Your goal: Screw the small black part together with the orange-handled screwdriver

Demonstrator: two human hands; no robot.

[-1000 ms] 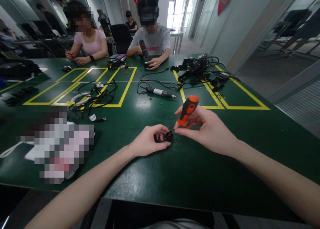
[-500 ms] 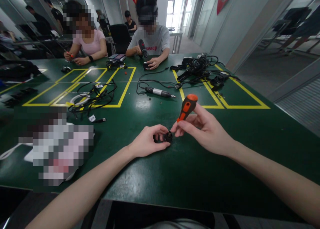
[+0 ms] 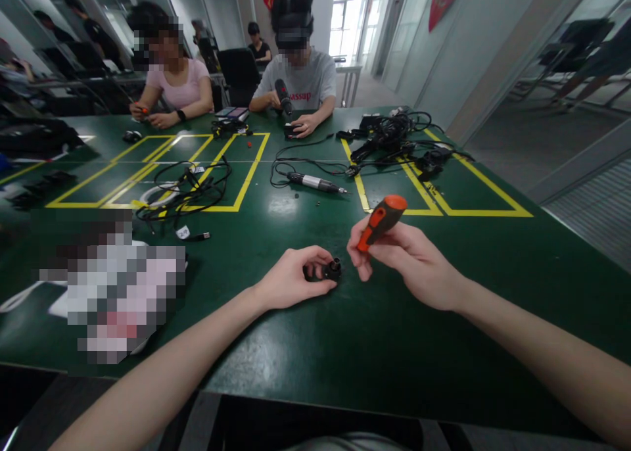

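Observation:
My left hand (image 3: 296, 279) rests on the green table (image 3: 296, 352) with thumb and fingers curled round a small black part (image 3: 334, 269). That part has a round opening facing up; its exact kind I cannot make out. To its right, my right hand (image 3: 409, 257) grips an orange and black screwdriver (image 3: 382, 222) low on its handle. The handle tilts up and to the right. My fingers hide the screwdriver's shaft and tip, and a small gap separates this hand from the black part.
Beyond my hands lies a corded pen-shaped electric tool (image 3: 315, 183). Black cables (image 3: 217, 188) lie at left and a cable heap (image 3: 389, 135) at back right. A blurred-out bundle (image 3: 133, 300) sits at left. Across the table, a person (image 3: 300, 76) holds a power screwdriver (image 3: 282, 96); another person (image 3: 177, 83) sits beside.
My right hand has drawn back to the right, away from the black part, and the screwdriver handle now leans further right. My left hand has stayed in place.

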